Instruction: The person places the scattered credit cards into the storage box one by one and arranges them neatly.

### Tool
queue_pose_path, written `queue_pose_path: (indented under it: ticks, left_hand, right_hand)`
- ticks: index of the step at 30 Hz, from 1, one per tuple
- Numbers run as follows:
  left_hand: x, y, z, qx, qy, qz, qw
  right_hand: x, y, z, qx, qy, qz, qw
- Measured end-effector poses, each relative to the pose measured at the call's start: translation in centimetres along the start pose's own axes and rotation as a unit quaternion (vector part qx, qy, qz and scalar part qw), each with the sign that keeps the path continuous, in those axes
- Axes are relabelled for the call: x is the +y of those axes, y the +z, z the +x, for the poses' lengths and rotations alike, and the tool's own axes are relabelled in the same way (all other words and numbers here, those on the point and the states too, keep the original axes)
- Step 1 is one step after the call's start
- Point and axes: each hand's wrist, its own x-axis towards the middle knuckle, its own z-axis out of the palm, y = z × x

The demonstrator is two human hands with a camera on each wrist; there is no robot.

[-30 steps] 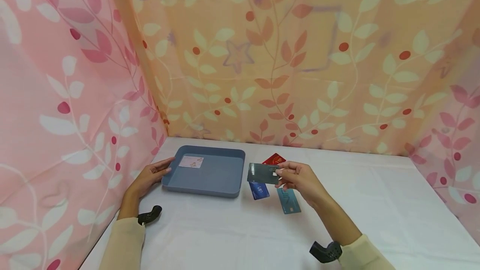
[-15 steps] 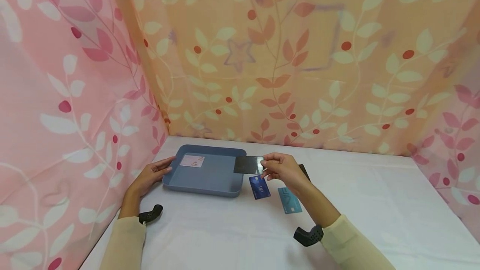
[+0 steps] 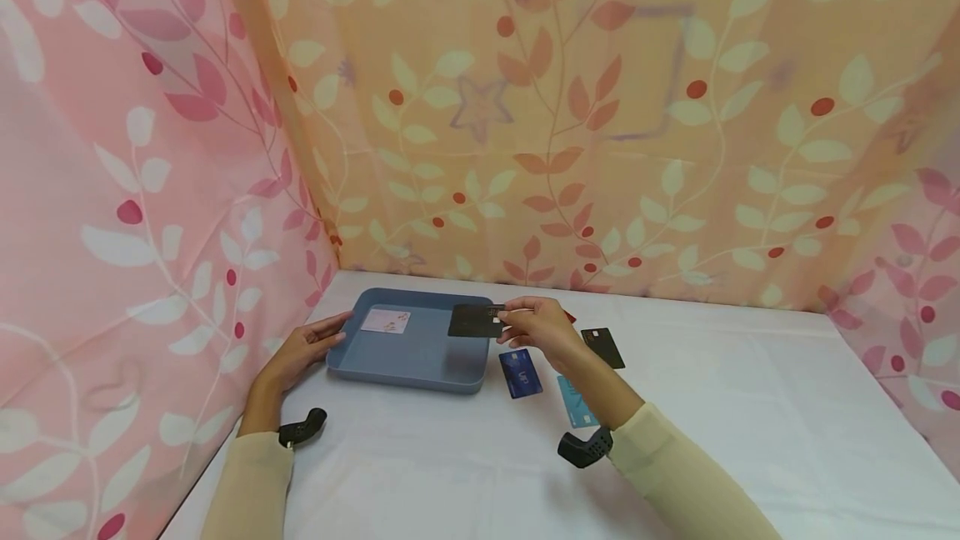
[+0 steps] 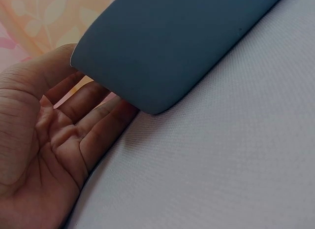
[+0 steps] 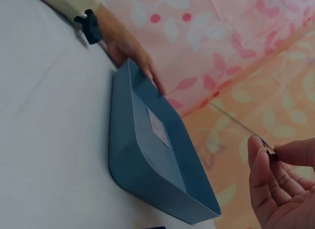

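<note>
**Dark card [image 3: 472,322] above the tray's right end, pinched in our right hand [image 3: 542,327]**

- Card: up in the air, apart from the tray [image 3: 408,377], over its far right part in the head view. The right wrist view shows it nearly edge-on, with a gap below. Exact tilt: we can't call it.
- Key relation, our judgement: card versus the tray's right rim. The card lies left of the grip, over the inside; the fingers sit about at the rim. Any move from here turns on that overlap and the height.
- Pointing: free end aims left, into the tray. Long axis runs left-right, roughly along the tray's long side.
- Grip: right thumb and fingers nip the card's right end only. Right hand is clearly the nearer one.
- Left hand [image 3: 306,350]: at the opposite end, fingers fairly straight, touching the tray's left rim and holding nothing else that we can see.
- In the tray: a pale printed card [image 3: 386,322], flat, toward the far left, apart from the dark one.
- Right of the tray, on the white cloth [image 3: 420,473]: blue card [image 3: 521,372], teal card [image 3: 573,397] partly under our forearm in view, black card [image 3: 603,347], and a red card [image 3: 571,317] mostly hidden behind the right hand.
</note>
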Motion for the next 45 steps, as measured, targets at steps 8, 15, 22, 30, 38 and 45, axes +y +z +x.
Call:
queue_pose_path:
  ticks: [8,15,22,30,38,45]
  left_hand:
    - [-0.1,0.0,0.2,0.003,0.004,-0.003,1.0000]
    - [-0.1,0.0,0.0,0.002,0.006,0.000,1.0000]
    - [-0.3,0.0,0.2,0.003,0.007,-0.011,0.9999]
    - [-0.7,-0.1,0.3,0.002,0.016,-0.011,0.9998]
    - [-0.6,-0.5,0.4,0.004,0.018,0.001,0.9998]
    - [-0.6,-0.3,0.0,0.002,0.019,-0.007,0.9998]
  right_hand:
    - [0.0,1.5,1.4,0.010,0.014,0.011,0.9998]
    - [0.4,2.7,2.6,0.011,0.020,0.013,0.9997]
    - [0.8,3.8,3.8,0.004,0.026,0.023,0.9994]
    - [1.5,4.7,5.0,0.002,0.036,0.013,0.9993]
    - [2.2,6.1,6.3,-0.004,0.038,0.019,0.9991]
    - [2.9,7.0,6.7,0.001,0.047,0.022,0.9987]
